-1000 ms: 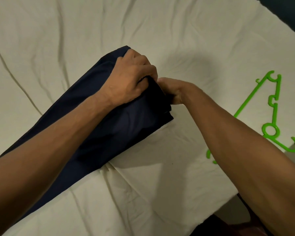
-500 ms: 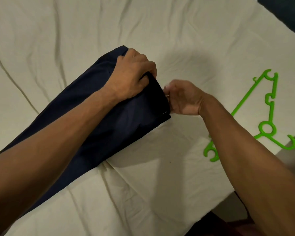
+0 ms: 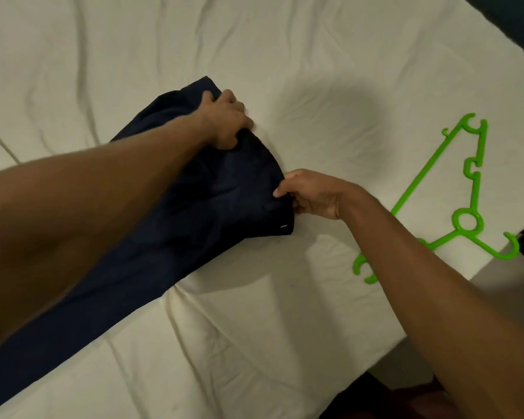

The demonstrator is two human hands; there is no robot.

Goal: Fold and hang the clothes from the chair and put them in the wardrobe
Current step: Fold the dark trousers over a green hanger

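Green hanger (image 3: 466,189) lies beside navy trousers (image 3: 212,207).

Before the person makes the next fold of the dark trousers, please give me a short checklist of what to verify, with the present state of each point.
1. Left hand grips the far corner of the navy trousers: ok.
2. Right hand pinches the near corner of the same end: ok.
3. Fabric between the two hands is flat: not ok, it bunches and creases.
4. The rest of the trousers lies straight along the white sheet: cannot tell, the left forearm hides much of it.
5. Green hanger is off the garment, lying apart on the sheet: ok.
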